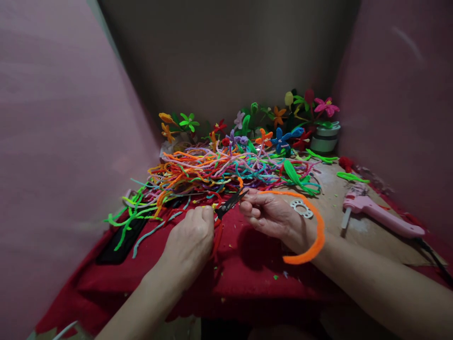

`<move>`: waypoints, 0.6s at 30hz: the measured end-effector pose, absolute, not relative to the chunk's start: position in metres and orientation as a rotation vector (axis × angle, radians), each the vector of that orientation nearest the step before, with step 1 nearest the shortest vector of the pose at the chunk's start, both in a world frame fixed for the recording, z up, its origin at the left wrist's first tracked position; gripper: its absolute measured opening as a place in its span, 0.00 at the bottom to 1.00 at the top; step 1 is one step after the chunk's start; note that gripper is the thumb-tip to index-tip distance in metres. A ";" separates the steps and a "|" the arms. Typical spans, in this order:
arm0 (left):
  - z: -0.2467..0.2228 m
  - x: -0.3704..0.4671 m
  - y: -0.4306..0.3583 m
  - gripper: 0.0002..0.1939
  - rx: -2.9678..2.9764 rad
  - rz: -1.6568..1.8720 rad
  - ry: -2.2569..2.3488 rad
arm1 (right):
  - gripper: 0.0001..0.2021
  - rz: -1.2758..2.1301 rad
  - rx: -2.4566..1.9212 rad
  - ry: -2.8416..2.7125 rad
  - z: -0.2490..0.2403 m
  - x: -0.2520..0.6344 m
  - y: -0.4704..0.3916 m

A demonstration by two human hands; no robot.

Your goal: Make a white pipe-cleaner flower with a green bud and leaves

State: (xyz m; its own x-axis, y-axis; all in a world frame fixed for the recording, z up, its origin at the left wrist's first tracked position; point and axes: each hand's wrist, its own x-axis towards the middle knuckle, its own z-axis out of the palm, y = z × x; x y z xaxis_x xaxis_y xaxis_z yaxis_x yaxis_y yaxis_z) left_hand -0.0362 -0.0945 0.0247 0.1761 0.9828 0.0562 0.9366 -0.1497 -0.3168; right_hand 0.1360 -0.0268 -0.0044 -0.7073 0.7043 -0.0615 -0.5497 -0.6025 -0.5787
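My left hand (196,233) is closed round the handles of a pair of scissors (229,206) with dark blades and red handles. The blades point up and right, their tips at the fingertips of my right hand (267,212). Between thumb and fingers, that hand pinches an orange pipe cleaner (320,226). From the pinch its long part curves over my wrist and hangs in a hook above the cloth. A short orange end sticks up beyond the blades. Whether the blades touch the pipe cleaner, I cannot tell.
Behind my hands lies a heap of coloured pipe cleaners (198,167). Pipe-cleaner flowers (281,139) stand at the back, some by a pale pot (324,139). A pink glue gun (384,212) rests on a brown board (329,189) at right. A black phone (122,243) lies left on the red cloth (247,278).
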 end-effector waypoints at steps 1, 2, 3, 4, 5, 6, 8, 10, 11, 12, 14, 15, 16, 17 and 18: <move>0.025 -0.036 -0.095 0.12 -2.180 0.245 -1.841 | 0.07 2.290 -0.369 -0.697 -0.004 0.136 -0.027; 0.026 -0.036 -0.095 0.11 -2.185 0.256 -1.843 | 0.08 2.290 -0.363 -0.697 -0.004 0.136 -0.027; 0.026 -0.035 -0.095 0.11 -2.189 0.266 -1.841 | 0.08 2.283 -0.353 -0.698 -0.005 0.136 -0.027; 0.026 -0.035 -0.095 0.11 -2.190 0.272 -1.837 | 0.08 2.278 -0.345 -0.701 -0.005 0.136 -0.027; 0.026 -0.035 -0.096 0.11 -2.189 0.275 -1.829 | 0.08 2.272 -0.338 -0.707 -0.005 0.136 -0.027; 0.026 -0.034 -0.096 0.11 -2.181 0.273 -1.819 | 0.08 2.271 -0.337 -0.715 -0.005 0.135 -0.028; 0.025 -0.034 -0.097 0.10 -2.147 0.264 -1.798 | 0.07 2.274 -0.342 -0.730 -0.005 0.135 -0.028; 0.025 -0.033 -0.098 0.10 -2.118 0.264 -1.776 | 0.07 2.270 -0.339 -0.732 -0.006 0.135 -0.028; 0.026 -0.033 -0.098 0.10 -2.108 0.269 -1.768 | 0.07 2.265 -0.333 -0.730 -0.006 0.135 -0.028; 0.026 -0.033 -0.098 0.10 -2.102 0.275 -1.763 | 0.07 2.262 -0.328 -0.727 -0.006 0.135 -0.028; 0.028 -0.032 -0.099 0.11 -2.097 0.285 -1.752 | 0.07 2.254 -0.329 -0.733 -0.006 0.135 -0.028; 0.029 -0.031 -0.099 0.11 -2.094 0.286 -1.747 | 0.07 2.250 -0.333 -0.739 -0.006 0.135 -0.028; 0.029 -0.031 -0.100 0.11 -2.094 0.286 -1.743 | 0.07 2.245 -0.334 -0.744 -0.005 0.135 -0.028; 0.029 -0.031 -0.101 0.11 -2.091 0.281 -1.740 | 0.06 2.238 -0.333 -0.749 -0.005 0.134 -0.028; 0.029 -0.031 -0.101 0.11 -2.090 0.274 -1.739 | 0.07 2.229 -0.330 -0.750 -0.005 0.134 -0.028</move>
